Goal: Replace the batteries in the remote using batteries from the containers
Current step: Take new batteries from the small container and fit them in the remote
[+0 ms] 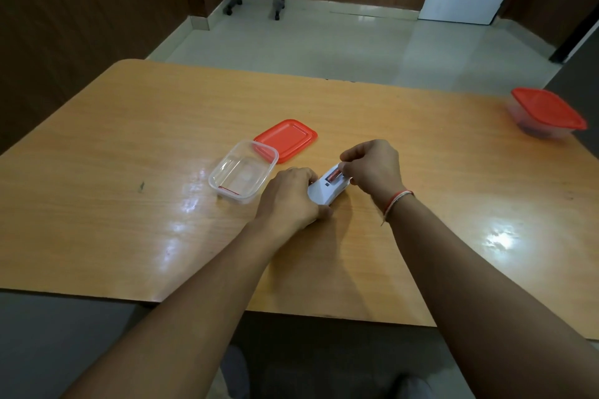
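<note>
Head view: on the desk (pixel 162 126) we gripped the white remote (pixel 325 193) with our left hand (pixel 290 201) while our right hand's (pixel 372 168) fingers pinched a battery (pixel 334 176) in its compartment.

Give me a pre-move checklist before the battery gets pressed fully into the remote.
1. Remote steadied on the table by left hand: ok.
2. Right hand grip on battery at the compartment: ok.
3. Battery polarity: cannot tell.
4. Second battery seated: cannot tell.
5. Open container with lid off, within reach: ok.
6. Remote's battery cover located: cannot tell.
</note>
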